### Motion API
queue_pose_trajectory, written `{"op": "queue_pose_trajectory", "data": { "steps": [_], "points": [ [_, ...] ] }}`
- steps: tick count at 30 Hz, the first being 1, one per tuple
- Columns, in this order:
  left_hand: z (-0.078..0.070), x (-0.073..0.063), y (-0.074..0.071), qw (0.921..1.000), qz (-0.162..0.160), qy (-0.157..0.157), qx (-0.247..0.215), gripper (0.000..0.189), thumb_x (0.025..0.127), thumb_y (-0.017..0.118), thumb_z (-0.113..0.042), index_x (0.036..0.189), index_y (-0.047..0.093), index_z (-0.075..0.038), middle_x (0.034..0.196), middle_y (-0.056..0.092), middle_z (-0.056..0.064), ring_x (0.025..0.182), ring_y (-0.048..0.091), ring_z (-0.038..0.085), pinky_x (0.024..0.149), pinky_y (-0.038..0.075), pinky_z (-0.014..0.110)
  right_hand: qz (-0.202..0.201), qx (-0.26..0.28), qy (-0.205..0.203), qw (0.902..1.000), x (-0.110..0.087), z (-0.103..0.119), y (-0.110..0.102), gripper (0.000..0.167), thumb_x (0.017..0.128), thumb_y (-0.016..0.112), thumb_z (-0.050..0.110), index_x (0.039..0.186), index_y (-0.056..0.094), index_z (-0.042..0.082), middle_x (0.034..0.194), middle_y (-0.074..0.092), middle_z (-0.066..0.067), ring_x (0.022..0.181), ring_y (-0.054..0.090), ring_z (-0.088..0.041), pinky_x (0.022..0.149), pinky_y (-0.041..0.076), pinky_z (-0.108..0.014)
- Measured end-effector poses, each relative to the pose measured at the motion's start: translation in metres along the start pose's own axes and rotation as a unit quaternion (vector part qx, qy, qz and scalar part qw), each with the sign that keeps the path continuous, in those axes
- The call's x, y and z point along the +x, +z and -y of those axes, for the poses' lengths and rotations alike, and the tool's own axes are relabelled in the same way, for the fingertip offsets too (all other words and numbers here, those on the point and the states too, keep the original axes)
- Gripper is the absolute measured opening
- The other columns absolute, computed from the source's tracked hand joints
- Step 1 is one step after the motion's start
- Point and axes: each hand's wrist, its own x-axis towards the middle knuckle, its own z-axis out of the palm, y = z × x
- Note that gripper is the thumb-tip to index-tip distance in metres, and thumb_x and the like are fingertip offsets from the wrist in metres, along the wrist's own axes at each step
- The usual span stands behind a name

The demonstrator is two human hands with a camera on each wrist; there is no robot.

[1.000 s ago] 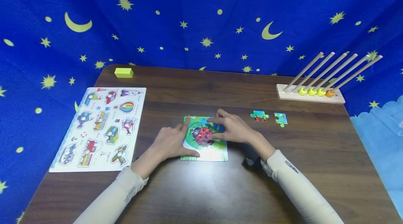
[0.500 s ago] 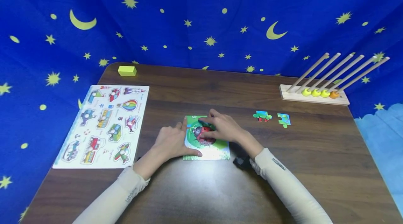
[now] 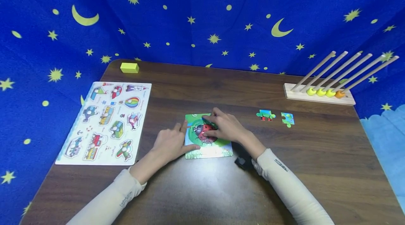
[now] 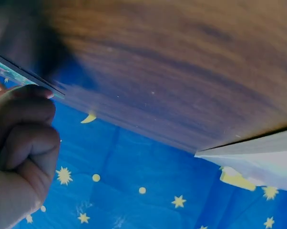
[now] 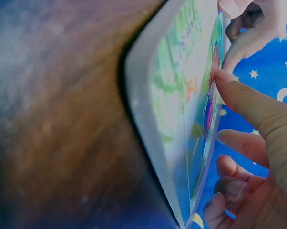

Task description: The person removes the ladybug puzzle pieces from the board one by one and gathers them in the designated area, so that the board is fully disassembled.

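A ladybug jigsaw puzzle (image 3: 212, 152) lies in its board on the table. My left hand (image 3: 168, 143) steadies it, with the forefinger along its left side and the thumb on its lower left part. In the left wrist view, the other fingers (image 4: 31, 143) are folded beside the board. My right hand (image 3: 229, 126) is over the upper right of the picture, thumb and forefinger bent about a puzzle piece that they mostly hide. In the right wrist view, both fingertips (image 5: 223, 75) touch the puzzle surface. Two loose puzzle pieces (image 3: 266, 114) (image 3: 288, 119) lie to the right.
On the left lies a white peg puzzle board (image 3: 107, 123) with vehicle pictures. A yellow block (image 3: 129, 68) sits at the far left corner. At the back right stands a wooden peg rack (image 3: 319, 96) with several beads. A blue star-patterned cloth (image 3: 177, 21) hangs behind the table.
My right hand has shifted left over the ladybug and stayed at the puzzle. The left hand keeps its place on the board. The head view has tilted slightly.
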Motion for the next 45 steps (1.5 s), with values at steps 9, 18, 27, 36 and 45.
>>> {"op": "queue_pose_trajectory", "data": {
  "steps": [9, 18, 27, 36, 45],
  "points": [
    [0.000, -0.003, 0.004, 0.9997, -0.016, -0.014, -0.010, 0.109, 0.079, 0.050, -0.084, 0.152, 0.037, -0.003, 0.121, 0.066, 0.021, 0.048, 0.044, 0.015, 0.041, 0.033, 0.027, 0.015, 0.007, -0.002, 0.9999, 0.006, 0.004, -0.001, 0.059, 0.086, 0.077, 0.043, 0.134, 0.063, 0.012, 0.096, 0.054, -0.003, 0.068, 0.045, -0.009, 0.055, 0.035, -0.020],
    [-0.002, -0.003, 0.007, 0.9998, -0.019, -0.007, 0.005, 0.107, 0.081, 0.049, -0.083, 0.151, 0.039, -0.004, 0.125, 0.066, 0.022, 0.042, 0.035, 0.010, 0.038, 0.026, 0.025, 0.025, 0.037, 0.038, 0.9983, 0.009, 0.004, 0.002, 0.060, 0.083, 0.079, 0.042, 0.133, 0.065, 0.013, 0.093, 0.050, -0.002, 0.068, 0.041, -0.011, 0.056, 0.030, -0.022],
    [-0.001, -0.002, 0.008, 0.9994, -0.030, 0.006, 0.013, 0.107, 0.081, 0.050, -0.083, 0.149, 0.041, -0.002, 0.124, 0.067, 0.020, 0.042, 0.030, 0.008, 0.038, 0.023, 0.023, 0.019, 0.054, 0.044, 0.9974, 0.012, 0.005, 0.002, 0.061, 0.082, 0.081, 0.040, 0.132, 0.065, 0.009, 0.093, 0.048, -0.001, 0.071, 0.040, -0.011, 0.060, 0.031, -0.024],
    [0.002, 0.000, 0.008, 0.9993, -0.032, 0.017, 0.011, 0.105, 0.082, 0.051, -0.081, 0.148, 0.043, 0.000, 0.126, 0.067, 0.020, 0.042, 0.030, 0.008, 0.039, 0.022, 0.023, 0.012, 0.048, 0.084, 0.9953, 0.018, 0.010, 0.007, 0.061, 0.081, 0.082, 0.040, 0.132, 0.065, 0.010, 0.098, 0.049, 0.000, 0.075, 0.043, -0.012, 0.063, 0.034, -0.028],
    [0.001, 0.000, 0.007, 0.9990, -0.038, 0.020, 0.010, 0.106, 0.081, 0.051, -0.082, 0.147, 0.044, 0.001, 0.124, 0.067, 0.020, 0.042, 0.036, 0.010, 0.039, 0.025, 0.023, -0.011, 0.076, 0.087, 0.9932, 0.016, 0.009, 0.010, 0.058, 0.080, 0.083, 0.036, 0.130, 0.067, 0.011, 0.100, 0.052, 0.000, 0.073, 0.045, -0.012, 0.058, 0.034, -0.024]
  ]
}}
